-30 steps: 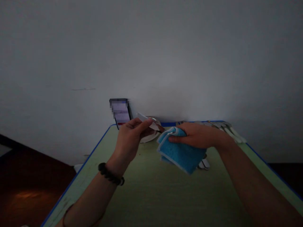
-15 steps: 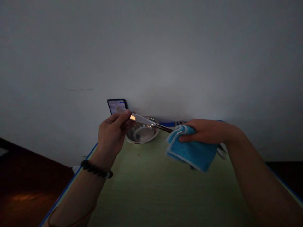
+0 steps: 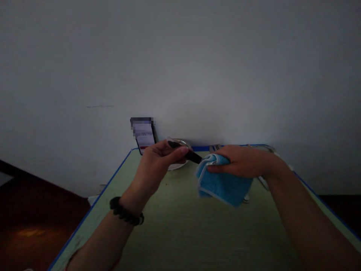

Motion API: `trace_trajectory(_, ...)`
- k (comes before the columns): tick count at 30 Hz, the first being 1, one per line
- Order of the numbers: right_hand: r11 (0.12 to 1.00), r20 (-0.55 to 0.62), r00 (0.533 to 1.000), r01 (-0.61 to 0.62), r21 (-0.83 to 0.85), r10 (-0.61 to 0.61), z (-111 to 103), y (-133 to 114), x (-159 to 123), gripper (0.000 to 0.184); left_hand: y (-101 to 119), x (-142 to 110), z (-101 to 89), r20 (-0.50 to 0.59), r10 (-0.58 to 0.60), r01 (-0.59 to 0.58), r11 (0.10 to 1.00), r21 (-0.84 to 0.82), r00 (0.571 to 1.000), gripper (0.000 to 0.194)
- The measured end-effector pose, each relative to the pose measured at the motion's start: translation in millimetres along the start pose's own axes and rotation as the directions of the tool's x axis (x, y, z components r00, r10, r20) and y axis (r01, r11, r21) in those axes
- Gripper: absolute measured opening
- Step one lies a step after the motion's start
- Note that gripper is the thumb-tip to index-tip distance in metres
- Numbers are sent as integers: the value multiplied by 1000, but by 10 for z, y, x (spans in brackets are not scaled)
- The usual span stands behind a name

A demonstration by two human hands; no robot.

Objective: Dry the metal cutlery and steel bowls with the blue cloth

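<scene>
Well, from where I stand, the left hand (image 3: 159,160) has a slim dark utensil (image 3: 194,156) pinched between its thumb and fingers, the thumb lying across the near side. One end pokes out past the thumb on the left; the other runs right, tilting down a little, into the fold of a blue cloth (image 3: 224,182). The left fingertips behind the utensil are mostly hidden, so I can't tell how they are spread.

The right hand (image 3: 239,162) is clamped on that cloth, thumb pressed on the near face and the other fingers over the top and behind it. The utensil's end disappears inside the cloth, just by the thumb tip, and I can't see how far in it reaches. Both hands are raised over the pale green table (image 3: 175,229), and the cloth hangs below the right palm.

Behind the left fingers sits a round bowl (image 3: 180,166), partly covered. A phone (image 3: 145,136) leans against the wall (image 3: 197,67) at the table's far edge, left of the bowl. Some fork prongs (image 3: 214,147) show just beyond the right hand. A dark beaded bracelet (image 3: 126,212) circles the left wrist.
</scene>
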State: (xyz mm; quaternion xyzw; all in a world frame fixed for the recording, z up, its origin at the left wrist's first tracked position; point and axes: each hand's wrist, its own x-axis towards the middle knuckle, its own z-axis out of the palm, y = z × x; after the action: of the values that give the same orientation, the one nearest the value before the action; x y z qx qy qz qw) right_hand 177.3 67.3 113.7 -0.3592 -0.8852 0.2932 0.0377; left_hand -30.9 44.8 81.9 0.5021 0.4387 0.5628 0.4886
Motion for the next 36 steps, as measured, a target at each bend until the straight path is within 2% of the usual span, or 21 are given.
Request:
trace_trajectory(5,999,-49,998,29,-26,-31,8,-22,9,36,64,-34,44,36,78,-84,973,213,996,10)
trace_trajectory(8,1000,-81,997,6,-11,-7,-2,-19,-11,39,73,-14,-9,22,106,-108,974,199,994,12)
trace_trajectory(10,1000,-67,998,-12,-4,11,-8,-7,-17,40,70,8,-65,-12,119,-115,979,171,993,13)
trace_trajectory(13,1000,-44,999,-28,-4,28,-8,9,-8,41,60,32,-120,-55,145,-130,968,216,988,12)
trace_trajectory(21,999,-46,998,30,-35,-32,28,13,37,35,57,18,-6,53,106,-116,959,260,993,9)
trace_trajectory(25,998,-99,994,55,-5,-55,59,32,54,34,71,23,-37,71,89,-107,947,305,994,12)
trace_trajectory(28,998,-199,979,62,32,-54,68,50,71,32,-9,45,-47,32,108,-112,937,330,994,19)
trace_trajectory(30,996,-330,943,60,69,-34,64,64,83,32,-113,64,-28,-13,146,-134,932,336,989,23)
trace_trajectory(32,992,-507,862,63,112,3,59,81,99,33,-225,70,2,38,126,-131,917,377,991,23)
trace_trajectory(34,981,-660,749,82,175,55,65,102,126,34,-303,49,32,220,45,-140,886,442,974,20)
trace_trajectory(36,958,-745,656,119,262,123,90,132,168,36,-329,-4,61,424,-78,-151,864,481,903,20)
